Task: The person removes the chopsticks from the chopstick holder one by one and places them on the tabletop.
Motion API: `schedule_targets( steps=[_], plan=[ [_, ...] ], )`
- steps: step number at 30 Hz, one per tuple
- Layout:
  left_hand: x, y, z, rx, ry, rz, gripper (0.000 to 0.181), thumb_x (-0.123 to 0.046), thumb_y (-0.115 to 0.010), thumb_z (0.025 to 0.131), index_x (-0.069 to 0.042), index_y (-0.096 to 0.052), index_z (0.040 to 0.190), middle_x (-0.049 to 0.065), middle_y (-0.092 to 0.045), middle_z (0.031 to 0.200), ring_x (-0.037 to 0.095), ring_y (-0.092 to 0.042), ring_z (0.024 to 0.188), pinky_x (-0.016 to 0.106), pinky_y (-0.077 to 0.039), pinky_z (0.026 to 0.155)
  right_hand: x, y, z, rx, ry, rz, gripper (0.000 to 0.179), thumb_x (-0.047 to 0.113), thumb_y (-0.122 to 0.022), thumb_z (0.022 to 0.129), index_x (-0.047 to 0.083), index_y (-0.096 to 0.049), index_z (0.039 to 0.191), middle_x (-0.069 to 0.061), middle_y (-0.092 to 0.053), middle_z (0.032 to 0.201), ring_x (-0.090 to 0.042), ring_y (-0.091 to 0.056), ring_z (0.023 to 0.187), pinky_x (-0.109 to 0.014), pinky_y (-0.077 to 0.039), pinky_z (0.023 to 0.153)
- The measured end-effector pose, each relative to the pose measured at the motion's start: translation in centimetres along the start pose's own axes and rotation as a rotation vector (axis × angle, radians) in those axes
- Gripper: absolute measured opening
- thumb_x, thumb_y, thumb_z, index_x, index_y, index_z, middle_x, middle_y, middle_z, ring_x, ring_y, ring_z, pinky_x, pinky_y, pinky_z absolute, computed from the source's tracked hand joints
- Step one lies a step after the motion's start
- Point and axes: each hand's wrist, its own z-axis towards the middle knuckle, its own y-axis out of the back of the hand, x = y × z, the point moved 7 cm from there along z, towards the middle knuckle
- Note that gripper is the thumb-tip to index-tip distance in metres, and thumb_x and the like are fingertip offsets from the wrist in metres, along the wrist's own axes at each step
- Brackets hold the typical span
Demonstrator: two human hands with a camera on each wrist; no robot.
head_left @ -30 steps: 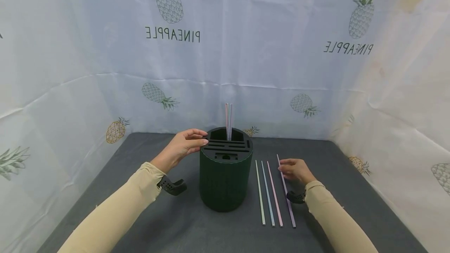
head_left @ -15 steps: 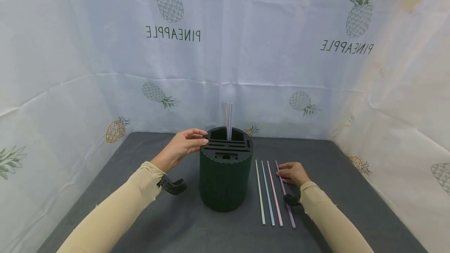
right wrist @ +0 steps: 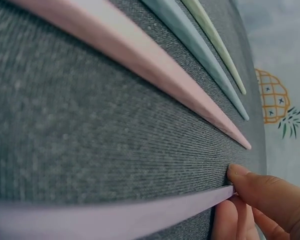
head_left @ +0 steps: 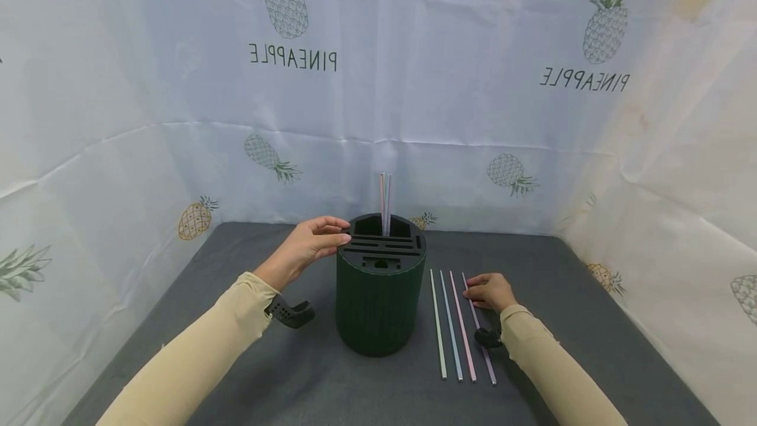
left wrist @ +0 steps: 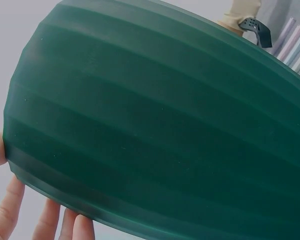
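A tall dark green knife block [head_left: 378, 307] with a black slotted top stands upright on the table. My left hand [head_left: 307, 243] touches the left side of its rim, with fingers extended; in the left wrist view the fingertips rest along the ribbed green wall [left wrist: 155, 125]. My right hand [head_left: 491, 291] pinches a purple chopstick [head_left: 483, 344] near its far, thin end, thumb and fingers close over the cloth in the right wrist view. Left of it lie a pink chopstick [head_left: 462, 327], a blue chopstick [head_left: 451, 327] and a pale green chopstick [head_left: 437, 327], side by side.
Several chopsticks [head_left: 386, 199] stand in the block's open rear compartment. Dark grey cloth [head_left: 266, 373] covers the table. A white curtain [head_left: 443, 84] printed with pineapples hangs behind and along both sides.
My right hand has moved slightly toward me and left, and the purple chopstick's far end has come down and left with it. The left hand stays at the block's rim.
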Motion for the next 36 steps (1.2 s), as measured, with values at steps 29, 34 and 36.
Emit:
schedule_targets(
  steps=[29,34,36],
  plan=[
    [-0.2,-0.7,-1.1,-0.004,0.023,0.001,0.043,-0.017,-0.068,0.091,-0.005,-0.055,0.131,0.015,-0.048,0.136,0.028,-0.051,0.124,0.046,-0.041,0.109,21.8,3.9,-3.4,0.230,0.372,0.654,0.061,0.016,-0.062,0.095,0.006,-0.035,0.149,-0.016,-0.032,0.152,-0.029,-0.040,0.137,-0.032,-0.045,0.105],
    [-0.3,-0.9,-1.3,-0.005,0.027,-0.001,0.043,-0.017,-0.068,0.091,-0.005,-0.055,0.131,0.015,-0.048,0.136,0.028,-0.052,0.123,0.046,-0.041,0.108,25.8,2.1,-4.6,0.274,0.429,0.679,0.054,0.012,-0.063,0.094,0.004,-0.043,0.143,-0.015,-0.042,0.143,-0.032,-0.045,0.132,-0.034,-0.049,0.101],
    [-0.3,-1.0,-1.3,-0.007,0.028,-0.001,0.043,-0.017,-0.068,0.091,-0.005,-0.055,0.131,0.015,-0.048,0.136,0.028,-0.052,0.123,0.046,-0.041,0.109,26.7,1.2,-4.8,0.297,0.437,0.663,0.051,0.011,-0.062,0.095,0.003,-0.044,0.142,-0.015,-0.044,0.141,-0.034,-0.045,0.133,-0.035,-0.050,0.100]
  ],
)
